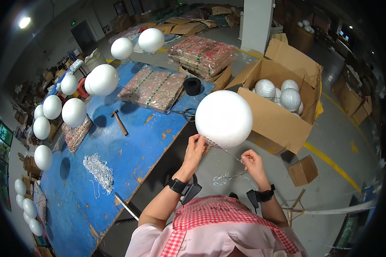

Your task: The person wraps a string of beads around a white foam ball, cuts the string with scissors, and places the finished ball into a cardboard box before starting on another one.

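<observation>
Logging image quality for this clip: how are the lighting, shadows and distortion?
Head view: black corners, and the left window leans with fisheye distortion; a lamp glares upper left; the big ball looks almost washed out; smaller balls cast shadows on the table; the far right is dim.

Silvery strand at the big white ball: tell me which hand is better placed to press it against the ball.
Likely the left hand: it sits where the silvery strand meets the white ball, while the right hand pinches the strand away from the ball.

Hammer (122, 125) on blue table (137, 147)
</observation>
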Action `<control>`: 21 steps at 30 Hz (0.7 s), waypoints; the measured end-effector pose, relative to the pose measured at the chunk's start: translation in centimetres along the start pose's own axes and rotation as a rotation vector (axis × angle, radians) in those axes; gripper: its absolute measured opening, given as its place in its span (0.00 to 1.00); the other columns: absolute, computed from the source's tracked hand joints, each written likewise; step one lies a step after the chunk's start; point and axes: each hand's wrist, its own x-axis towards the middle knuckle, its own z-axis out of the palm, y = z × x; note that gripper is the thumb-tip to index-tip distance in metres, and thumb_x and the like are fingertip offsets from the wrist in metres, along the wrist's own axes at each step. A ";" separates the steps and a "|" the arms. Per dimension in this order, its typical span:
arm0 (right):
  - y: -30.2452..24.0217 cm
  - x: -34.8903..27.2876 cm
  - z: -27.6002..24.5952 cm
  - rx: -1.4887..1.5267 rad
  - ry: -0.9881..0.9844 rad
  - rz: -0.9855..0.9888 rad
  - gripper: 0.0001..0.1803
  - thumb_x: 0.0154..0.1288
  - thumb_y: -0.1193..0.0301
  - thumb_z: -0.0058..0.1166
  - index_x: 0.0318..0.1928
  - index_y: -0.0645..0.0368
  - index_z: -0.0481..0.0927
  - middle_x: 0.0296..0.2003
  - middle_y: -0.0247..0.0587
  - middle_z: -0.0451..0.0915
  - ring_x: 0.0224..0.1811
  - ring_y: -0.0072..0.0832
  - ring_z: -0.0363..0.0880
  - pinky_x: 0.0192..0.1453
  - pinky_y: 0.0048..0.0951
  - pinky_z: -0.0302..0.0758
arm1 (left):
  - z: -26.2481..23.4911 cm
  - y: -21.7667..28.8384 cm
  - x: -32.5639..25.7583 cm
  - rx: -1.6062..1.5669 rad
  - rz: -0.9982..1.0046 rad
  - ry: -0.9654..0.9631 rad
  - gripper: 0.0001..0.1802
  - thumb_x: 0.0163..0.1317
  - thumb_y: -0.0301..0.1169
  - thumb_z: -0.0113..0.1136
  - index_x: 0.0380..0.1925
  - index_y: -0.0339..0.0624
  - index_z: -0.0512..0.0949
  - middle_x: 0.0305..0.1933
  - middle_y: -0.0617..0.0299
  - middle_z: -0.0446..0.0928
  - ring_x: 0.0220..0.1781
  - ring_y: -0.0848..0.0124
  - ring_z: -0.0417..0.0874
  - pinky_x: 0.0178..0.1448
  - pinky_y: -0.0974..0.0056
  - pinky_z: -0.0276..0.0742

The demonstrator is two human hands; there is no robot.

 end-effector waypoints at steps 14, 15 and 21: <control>-3.4 -3.1 -1.2 0.095 -0.208 0.004 0.05 0.60 0.75 0.57 0.31 0.66 0.77 0.20 0.29 0.74 0.20 0.13 0.69 0.24 0.17 0.66 | -0.4 -1.1 1.0 0.164 0.059 0.007 0.34 0.56 0.39 0.66 0.54 0.30 0.62 0.51 0.51 0.71 0.41 0.72 0.77 0.43 0.69 0.75; -3.2 -2.8 -1.6 0.108 -0.164 0.004 0.05 0.61 0.75 0.55 0.32 0.65 0.77 0.20 0.29 0.74 0.20 0.12 0.69 0.24 0.17 0.66 | -0.4 -1.2 1.1 0.144 0.044 0.009 0.34 0.56 0.40 0.66 0.54 0.30 0.62 0.50 0.52 0.72 0.42 0.72 0.77 0.43 0.69 0.75; -3.0 -2.1 -1.2 -0.150 0.159 -0.121 0.04 0.62 0.75 0.54 0.35 0.64 0.78 0.19 0.30 0.74 0.20 0.13 0.71 0.25 0.18 0.67 | 0.5 -1.0 0.5 0.249 0.135 0.093 0.35 0.54 0.40 0.67 0.53 0.28 0.63 0.48 0.51 0.73 0.39 0.72 0.78 0.42 0.69 0.75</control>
